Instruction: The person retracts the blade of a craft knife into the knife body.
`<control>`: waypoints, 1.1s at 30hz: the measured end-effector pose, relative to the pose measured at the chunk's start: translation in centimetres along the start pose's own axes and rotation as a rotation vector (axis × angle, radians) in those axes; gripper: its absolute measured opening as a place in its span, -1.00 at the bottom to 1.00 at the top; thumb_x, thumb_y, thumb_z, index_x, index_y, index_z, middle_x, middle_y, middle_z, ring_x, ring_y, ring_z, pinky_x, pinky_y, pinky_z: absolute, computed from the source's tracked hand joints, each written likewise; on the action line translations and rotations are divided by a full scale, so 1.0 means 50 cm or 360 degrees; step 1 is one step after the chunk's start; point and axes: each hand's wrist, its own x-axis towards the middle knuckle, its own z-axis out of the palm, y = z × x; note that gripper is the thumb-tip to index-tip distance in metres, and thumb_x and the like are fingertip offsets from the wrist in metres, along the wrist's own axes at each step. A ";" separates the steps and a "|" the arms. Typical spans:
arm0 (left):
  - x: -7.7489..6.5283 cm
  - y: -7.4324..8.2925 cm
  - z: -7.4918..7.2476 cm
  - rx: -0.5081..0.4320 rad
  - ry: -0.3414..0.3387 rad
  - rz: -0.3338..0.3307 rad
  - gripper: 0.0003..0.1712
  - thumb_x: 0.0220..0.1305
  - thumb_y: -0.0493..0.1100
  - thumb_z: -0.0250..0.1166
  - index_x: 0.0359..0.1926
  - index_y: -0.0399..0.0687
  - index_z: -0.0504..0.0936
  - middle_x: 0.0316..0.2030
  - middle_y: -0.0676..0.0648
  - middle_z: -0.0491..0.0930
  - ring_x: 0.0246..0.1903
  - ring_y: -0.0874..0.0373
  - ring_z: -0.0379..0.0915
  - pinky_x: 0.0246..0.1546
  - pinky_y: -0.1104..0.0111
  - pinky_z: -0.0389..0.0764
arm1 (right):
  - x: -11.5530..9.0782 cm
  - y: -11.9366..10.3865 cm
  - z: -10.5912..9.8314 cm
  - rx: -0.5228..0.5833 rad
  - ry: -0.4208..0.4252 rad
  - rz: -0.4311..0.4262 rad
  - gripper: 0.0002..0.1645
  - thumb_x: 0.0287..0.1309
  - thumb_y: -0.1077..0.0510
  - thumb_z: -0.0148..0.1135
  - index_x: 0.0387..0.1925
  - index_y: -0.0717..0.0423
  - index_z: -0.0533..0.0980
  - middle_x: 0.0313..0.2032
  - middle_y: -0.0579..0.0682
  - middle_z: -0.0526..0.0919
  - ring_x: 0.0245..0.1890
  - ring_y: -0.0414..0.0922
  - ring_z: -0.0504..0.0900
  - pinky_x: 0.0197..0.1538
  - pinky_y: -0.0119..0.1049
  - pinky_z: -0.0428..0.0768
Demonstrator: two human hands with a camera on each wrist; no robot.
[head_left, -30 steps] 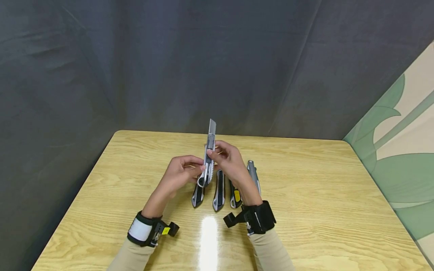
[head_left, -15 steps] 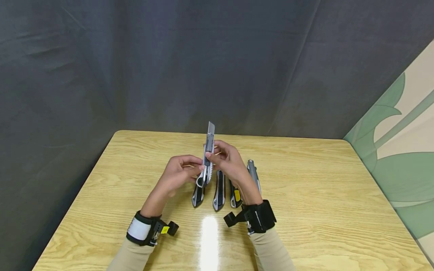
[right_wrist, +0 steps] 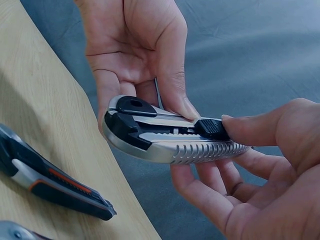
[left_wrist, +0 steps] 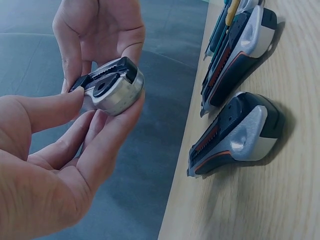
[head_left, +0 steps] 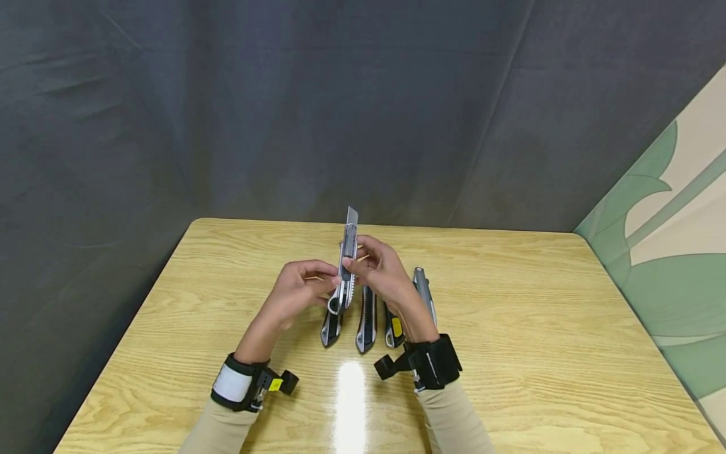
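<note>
A silver snap-off utility knife [head_left: 350, 243] is held up over the table, its blade [head_left: 352, 215] extended and pointing away. My left hand [head_left: 302, 291] pinches the knife near its rounded ring end, thumb on top, fingers beneath. Around the handle's middle my right hand [head_left: 386, 268] grips it; in the right wrist view that thumb presses against the black slider [right_wrist: 211, 128]. The handle's ridged side [right_wrist: 207, 151] faces the right wrist camera. In the left wrist view the silver end cap [left_wrist: 120, 97] faces the camera, and the blade is hidden.
Below the hands, black-and-grey utility knives [head_left: 366, 321] lie side by side on the wooden table [head_left: 539, 328]. One with a yellow patch [head_left: 396, 327] is partly behind the right wrist; a grey one [head_left: 423, 291] lies rightmost. A dark curtain [head_left: 363, 113] hangs beyond the table's far edge.
My right thumb has slid a little toward the knife's ring end, and less blade sticks out than before. The knife has shifted slightly left; the left hand stays nearly in place.
</note>
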 end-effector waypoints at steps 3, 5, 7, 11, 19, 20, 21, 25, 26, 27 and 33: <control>0.000 -0.002 -0.002 0.0001 -0.0002 -0.0001 -0.78 0.19 -0.22 0.31 -0.16 -0.23 0.64 -0.22 -0.23 0.63 -0.36 -0.04 0.60 -0.46 0.15 0.76 | 0.008 0.020 -0.002 0.0023 -0.0004 0.0012 -0.59 0.17 0.25 0.22 0.08 0.12 0.47 -0.18 0.31 0.50 -0.35 0.15 0.55 -0.43 -0.21 0.68; -0.001 -0.003 -0.003 -0.0007 0.0000 -0.0006 -0.78 0.19 -0.21 0.31 -0.16 -0.23 0.64 -0.21 -0.24 0.63 -0.35 -0.05 0.60 -0.45 0.13 0.76 | 0.009 0.026 0.000 0.0006 -0.0003 0.0020 -0.59 0.17 0.22 0.23 0.08 0.05 0.47 -0.17 0.27 0.51 -0.35 0.10 0.56 -0.42 -0.24 0.69; -0.002 -0.004 -0.004 -0.0008 -0.0001 -0.0007 -0.77 0.19 -0.20 0.31 -0.15 -0.23 0.64 -0.20 -0.25 0.62 -0.34 -0.05 0.61 -0.44 0.12 0.76 | 0.008 0.029 0.001 -0.0008 0.0002 0.0020 -0.59 0.17 0.20 0.24 0.08 0.01 0.46 -0.16 0.25 0.51 -0.34 0.06 0.55 -0.42 -0.28 0.68; -0.003 -0.005 -0.005 -0.0020 -0.0012 -0.0002 -0.76 0.19 -0.19 0.31 -0.15 -0.24 0.63 -0.19 -0.27 0.62 -0.33 -0.06 0.61 -0.44 0.11 0.76 | 0.007 0.031 0.003 -0.0031 0.0013 -0.0001 -0.60 0.17 0.19 0.24 0.07 0.00 0.47 -0.17 0.25 0.52 -0.35 0.03 0.54 -0.44 -0.32 0.67; 0.000 -0.006 -0.007 -0.0043 -0.0029 0.0014 -0.73 0.19 -0.19 0.31 -0.14 -0.29 0.62 -0.20 -0.27 0.62 -0.32 -0.07 0.61 -0.44 0.12 0.76 | 0.007 0.028 0.002 -0.0029 -0.0002 0.0004 -0.57 0.16 0.20 0.25 0.08 -0.04 0.46 -0.15 0.26 0.51 -0.32 0.02 0.54 -0.41 -0.31 0.67; 0.000 -0.006 -0.008 -0.0045 -0.0030 0.0014 -0.73 0.19 -0.19 0.31 -0.14 -0.29 0.62 -0.20 -0.27 0.62 -0.32 -0.07 0.61 -0.43 0.12 0.76 | 0.006 0.027 0.002 -0.0034 -0.0003 0.0008 -0.57 0.15 0.20 0.25 0.08 -0.04 0.46 -0.15 0.26 0.51 -0.31 0.02 0.54 -0.40 -0.31 0.68; 0.000 -0.007 -0.008 -0.0047 -0.0029 0.0013 -0.73 0.19 -0.19 0.31 -0.14 -0.29 0.62 -0.20 -0.27 0.62 -0.33 -0.07 0.61 -0.43 0.11 0.76 | 0.006 0.026 0.002 -0.0038 -0.0004 0.0012 -0.57 0.15 0.20 0.25 0.08 -0.06 0.46 -0.14 0.26 0.50 -0.31 0.02 0.53 -0.39 -0.30 0.68; 0.000 -0.008 -0.010 -0.0053 -0.0029 0.0006 -0.74 0.19 -0.19 0.31 -0.15 -0.29 0.62 -0.21 -0.27 0.61 -0.34 -0.08 0.60 -0.41 0.06 0.75 | 0.005 0.024 0.002 -0.0041 -0.0026 0.0015 -0.54 0.14 0.22 0.26 0.09 -0.07 0.44 -0.13 0.24 0.49 -0.28 0.03 0.53 -0.29 -0.15 0.73; -0.001 -0.008 -0.010 -0.0055 -0.0028 0.0003 -0.74 0.19 -0.19 0.31 -0.15 -0.29 0.62 -0.21 -0.27 0.60 -0.34 -0.08 0.60 -0.40 0.05 0.75 | 0.005 0.025 0.002 -0.0030 -0.0038 0.0012 -0.53 0.14 0.23 0.26 0.10 -0.06 0.44 -0.13 0.24 0.49 -0.27 0.03 0.53 -0.26 -0.07 0.74; -0.001 -0.008 -0.010 -0.0059 -0.0027 0.0000 -0.74 0.19 -0.20 0.32 -0.15 -0.29 0.62 -0.20 -0.27 0.60 -0.34 -0.08 0.60 -0.40 0.04 0.75 | 0.005 0.026 0.002 -0.0021 -0.0049 0.0009 -0.52 0.14 0.24 0.26 0.11 -0.06 0.44 -0.13 0.23 0.48 -0.27 0.04 0.53 -0.22 0.01 0.74; -0.002 -0.008 -0.010 -0.0064 -0.0024 -0.0013 -0.75 0.18 -0.20 0.31 -0.15 -0.28 0.62 -0.18 -0.27 0.59 -0.31 -0.07 0.60 -0.39 0.07 0.75 | 0.007 0.033 0.000 -0.0026 -0.0083 -0.0029 -0.50 0.13 0.25 0.27 0.12 -0.02 0.42 -0.14 0.22 0.48 -0.27 0.05 0.54 -0.26 -0.09 0.74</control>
